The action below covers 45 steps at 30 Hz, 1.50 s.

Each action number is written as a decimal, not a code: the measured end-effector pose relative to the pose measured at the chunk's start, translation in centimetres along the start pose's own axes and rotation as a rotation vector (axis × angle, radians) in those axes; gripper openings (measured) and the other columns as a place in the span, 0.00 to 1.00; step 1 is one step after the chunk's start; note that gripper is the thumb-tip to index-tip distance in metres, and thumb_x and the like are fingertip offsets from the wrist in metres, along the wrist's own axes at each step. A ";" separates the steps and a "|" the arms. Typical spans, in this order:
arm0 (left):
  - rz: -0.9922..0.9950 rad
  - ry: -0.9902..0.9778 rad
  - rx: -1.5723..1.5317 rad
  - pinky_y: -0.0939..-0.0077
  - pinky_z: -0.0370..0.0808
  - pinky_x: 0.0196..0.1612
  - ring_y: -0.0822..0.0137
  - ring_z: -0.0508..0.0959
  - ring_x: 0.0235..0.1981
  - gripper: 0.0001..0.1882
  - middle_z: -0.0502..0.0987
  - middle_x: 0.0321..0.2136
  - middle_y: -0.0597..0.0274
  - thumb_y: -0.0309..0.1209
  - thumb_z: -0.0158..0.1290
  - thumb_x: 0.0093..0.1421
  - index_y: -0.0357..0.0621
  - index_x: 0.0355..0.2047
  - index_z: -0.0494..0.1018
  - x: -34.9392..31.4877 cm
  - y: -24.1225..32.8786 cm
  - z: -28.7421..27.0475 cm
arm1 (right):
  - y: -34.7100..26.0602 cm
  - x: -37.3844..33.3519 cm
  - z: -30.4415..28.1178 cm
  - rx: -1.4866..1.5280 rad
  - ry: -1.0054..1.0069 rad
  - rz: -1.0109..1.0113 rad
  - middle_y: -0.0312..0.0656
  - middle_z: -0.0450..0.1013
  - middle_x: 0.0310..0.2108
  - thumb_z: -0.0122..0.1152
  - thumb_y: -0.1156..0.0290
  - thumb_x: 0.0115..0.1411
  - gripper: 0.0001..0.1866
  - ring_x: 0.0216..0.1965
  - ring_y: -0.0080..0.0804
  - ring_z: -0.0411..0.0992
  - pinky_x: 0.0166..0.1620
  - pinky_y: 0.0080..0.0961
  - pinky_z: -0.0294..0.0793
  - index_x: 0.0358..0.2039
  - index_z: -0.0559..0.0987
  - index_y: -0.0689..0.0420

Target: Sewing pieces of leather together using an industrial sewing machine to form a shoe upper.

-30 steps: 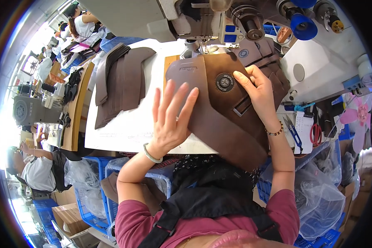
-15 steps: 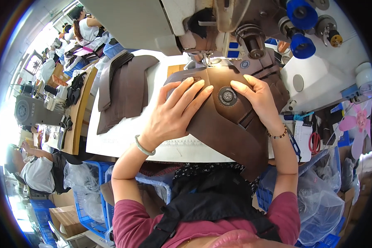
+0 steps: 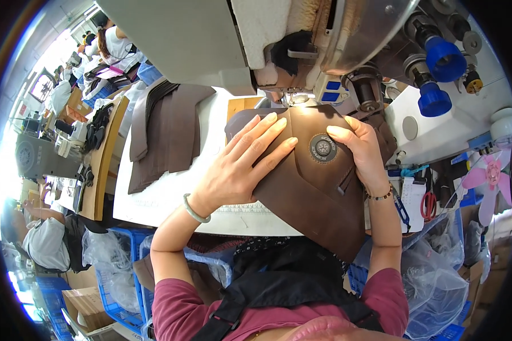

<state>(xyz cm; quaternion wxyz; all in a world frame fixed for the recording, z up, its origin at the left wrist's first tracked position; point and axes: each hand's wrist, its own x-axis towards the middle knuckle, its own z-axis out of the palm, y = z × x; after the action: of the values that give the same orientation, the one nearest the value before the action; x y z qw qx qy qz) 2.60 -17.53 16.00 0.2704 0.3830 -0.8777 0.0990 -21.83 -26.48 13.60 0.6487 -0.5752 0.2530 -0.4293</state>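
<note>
Leather [image 3: 318,204], brown with a dark disc [image 3: 323,149], is pressed under the left hand [image 3: 230,170], fingers parted, and clamped at its edge by the right hand [image 3: 366,154], overhung beyond the fingertips by the machine [image 3: 176,45], with panels [image 3: 170,133] stacked leftward.

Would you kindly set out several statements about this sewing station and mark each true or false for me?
1. The left hand rests on the brown piece. True.
2. Only one hand touches that piece. False: the right hand touches it too, its thumb near the round badge.
3. A stack of brown pieces lies on the white table, left of the left hand. True.
4. Both wrists are bare. False: a pale bangle circles the left, a beaded bracelet the right.
5. The sewing machine stands beyond the brown piece. True.
6. Green blades show at the right edge. False: the fan there is pink.
</note>
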 end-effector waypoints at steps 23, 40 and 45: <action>-0.039 -0.053 -0.105 0.53 0.65 0.63 0.46 0.70 0.57 0.39 0.70 0.55 0.48 0.32 0.60 0.32 0.43 0.53 0.73 1.6 -0.5 -1.9 | -0.6 0.5 -0.1 0.076 0.040 0.064 0.33 0.77 0.34 0.57 0.72 0.61 0.10 0.33 0.13 0.72 0.39 0.12 0.72 0.40 0.79 0.63; -0.019 -0.063 -0.125 0.53 0.64 0.63 0.47 0.68 0.59 0.41 0.70 0.55 0.48 0.28 0.58 0.30 0.42 0.54 0.72 1.7 -0.9 -1.7 | -0.6 0.6 -0.2 0.035 0.056 0.047 0.35 0.78 0.35 0.58 0.73 0.62 0.11 0.34 0.14 0.73 0.39 0.13 0.73 0.42 0.78 0.65; -0.013 -0.059 -0.110 0.53 0.65 0.63 0.47 0.68 0.59 0.41 0.70 0.55 0.48 0.29 0.58 0.31 0.41 0.54 0.72 1.6 -1.0 -1.6 | -0.2 0.9 -0.6 0.006 0.033 0.030 0.35 0.78 0.36 0.58 0.74 0.61 0.11 0.35 0.15 0.73 0.41 0.13 0.73 0.43 0.79 0.64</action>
<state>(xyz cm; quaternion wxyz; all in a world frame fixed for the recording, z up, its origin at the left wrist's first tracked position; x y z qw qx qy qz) 3.08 -18.64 18.19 0.2655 0.3760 -0.8870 0.0375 -21.93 -27.58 13.83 0.6526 -0.5623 0.2710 -0.4295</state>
